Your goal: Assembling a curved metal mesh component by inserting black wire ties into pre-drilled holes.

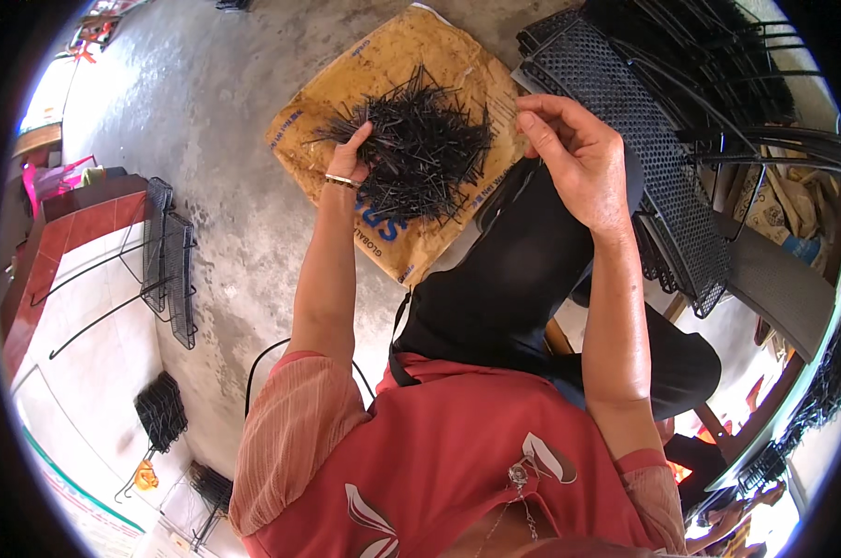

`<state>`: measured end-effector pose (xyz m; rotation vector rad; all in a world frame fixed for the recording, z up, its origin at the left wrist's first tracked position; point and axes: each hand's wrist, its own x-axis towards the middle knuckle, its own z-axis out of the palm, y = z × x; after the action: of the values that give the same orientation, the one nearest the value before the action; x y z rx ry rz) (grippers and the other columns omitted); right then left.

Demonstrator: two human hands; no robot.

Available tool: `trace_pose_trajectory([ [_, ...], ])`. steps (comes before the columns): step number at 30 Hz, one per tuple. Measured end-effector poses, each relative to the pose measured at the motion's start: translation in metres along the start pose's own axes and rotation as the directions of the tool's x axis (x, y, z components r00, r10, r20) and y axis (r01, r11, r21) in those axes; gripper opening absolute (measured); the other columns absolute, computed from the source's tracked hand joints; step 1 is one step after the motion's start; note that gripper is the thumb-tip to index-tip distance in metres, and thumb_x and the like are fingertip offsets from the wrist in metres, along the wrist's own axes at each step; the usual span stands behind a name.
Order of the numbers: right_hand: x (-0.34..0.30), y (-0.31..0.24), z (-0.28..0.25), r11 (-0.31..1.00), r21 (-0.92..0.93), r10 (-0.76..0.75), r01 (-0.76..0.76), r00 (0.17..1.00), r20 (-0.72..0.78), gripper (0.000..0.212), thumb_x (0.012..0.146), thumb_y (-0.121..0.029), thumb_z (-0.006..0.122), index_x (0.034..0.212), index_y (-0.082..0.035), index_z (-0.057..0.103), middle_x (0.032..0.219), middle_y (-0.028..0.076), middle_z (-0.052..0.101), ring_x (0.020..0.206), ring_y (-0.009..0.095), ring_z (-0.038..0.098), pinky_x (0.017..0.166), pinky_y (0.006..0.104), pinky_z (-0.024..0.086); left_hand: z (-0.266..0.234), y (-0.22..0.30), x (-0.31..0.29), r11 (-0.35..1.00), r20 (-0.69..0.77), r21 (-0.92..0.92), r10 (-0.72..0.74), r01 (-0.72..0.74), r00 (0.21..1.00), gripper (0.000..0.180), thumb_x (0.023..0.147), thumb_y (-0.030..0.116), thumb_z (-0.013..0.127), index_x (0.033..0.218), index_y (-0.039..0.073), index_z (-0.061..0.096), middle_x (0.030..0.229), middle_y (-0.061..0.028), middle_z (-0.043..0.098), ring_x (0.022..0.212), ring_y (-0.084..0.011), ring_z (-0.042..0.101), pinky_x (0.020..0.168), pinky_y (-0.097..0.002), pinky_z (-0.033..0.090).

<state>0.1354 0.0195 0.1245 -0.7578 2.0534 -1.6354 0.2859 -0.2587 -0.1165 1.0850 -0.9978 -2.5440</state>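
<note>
A heap of thin black sticks [430,149] lies on a flattened yellow-brown sack [332,79] on the floor. My left hand [353,156], with a bracelet at its wrist, is at the heap's left side. Its thumb lies over a bunch of the sticks, and the other fingers are mostly hidden among them. To the right of the heap, my right hand [574,153] is raised above my knee. Thumb and forefinger are pinched together, the other fingers curled; anything between the tips is too small to make out.
Stacked black mesh racks [615,93] with wire frames stand close on my right. At the left, black wire baskets [169,270] lean by a red-edged white ledge [76,219]. A dark bundle [162,412] sits lower left. My black-trousered leg [523,260] borders the sack.
</note>
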Motion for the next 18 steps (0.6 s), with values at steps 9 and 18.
trace_pose_trajectory([
  [9,-0.001,0.003,0.0,0.999,-0.007,-0.038,0.038,0.999,0.0,0.02,0.085,-0.012,0.061,0.1,0.0,0.062,0.072,0.0,0.058,0.063,0.006,0.054,0.057,0.0188,0.045,0.012,0.004,0.003,0.985,-0.076,-0.172,-0.025,0.012,0.997,0.016,0.078,0.013,0.063,0.091,0.004,0.06,0.084,-0.0067,0.063,0.078,-0.0222,0.061,0.068,-0.0359,0.051],
  [18,-0.003,0.0,-0.002,0.998,-0.044,-0.044,0.044,0.999,-0.007,0.019,0.085,-0.011,0.06,0.099,0.002,0.061,0.069,0.001,0.057,0.061,0.006,0.053,0.057,0.0192,0.045,0.044,0.016,-0.02,0.858,-0.371,0.513,0.249,-0.025,0.895,0.017,0.078,0.017,0.061,0.081,0.0,0.065,0.077,-0.0073,0.065,0.075,-0.0173,0.06,0.07,-0.0294,0.047],
])
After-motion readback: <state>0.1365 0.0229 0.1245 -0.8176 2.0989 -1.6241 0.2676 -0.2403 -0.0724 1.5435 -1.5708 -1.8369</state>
